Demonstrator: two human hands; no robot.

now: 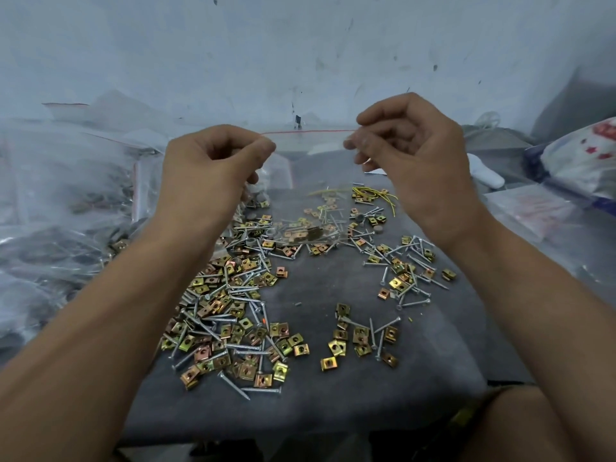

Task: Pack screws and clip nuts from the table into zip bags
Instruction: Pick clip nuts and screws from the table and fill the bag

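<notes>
Surface: dark grey table (333, 411) against a scuffed pale wall.
Zip bag (310, 181): held up above the table; a few clip nuts and screws inside at its bottom.
Left hand (213, 168): pinches the bag's left top corner.
Right hand (410, 155): pinches the right top corner.
Remaining: clip nuts (233, 331) and screws (413, 261) lie scattered below the bag; most appear unpacked.
Packed: filled bags (66, 208) left of it.

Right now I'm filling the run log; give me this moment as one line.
left hand pinches zip bag top | right hand pinches other corner | bag raised over table
</notes>
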